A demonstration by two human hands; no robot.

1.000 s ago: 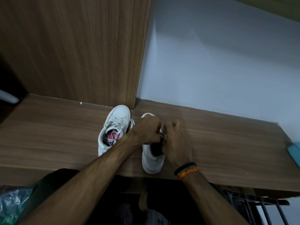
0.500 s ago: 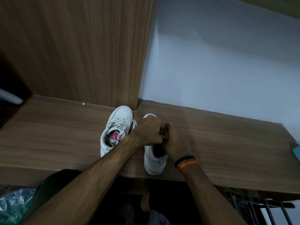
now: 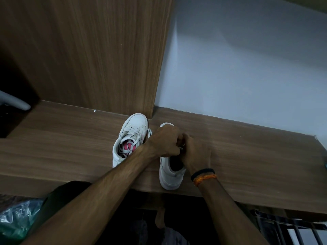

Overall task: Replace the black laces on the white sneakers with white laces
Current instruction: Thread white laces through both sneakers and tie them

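Observation:
Two white sneakers stand side by side on a wooden shelf, toes toward the back. The left sneaker has white laces threaded through it and a pink insole. The right sneaker is mostly covered by my hands; only its toe tip and heel show. My left hand and my right hand are pressed together over its lacing area, fingers curled on a lace that barely shows between them. I cannot tell the lace's colour.
A wooden cabinet panel rises behind the left sneaker, next to a pale wall. A grey handle sticks out at far left. A plastic bag lies low left, and a metal rack sits low right.
My two hands have closed in together over the right sneaker; a second ago they were slightly apart. Both sneakers stay where they were.

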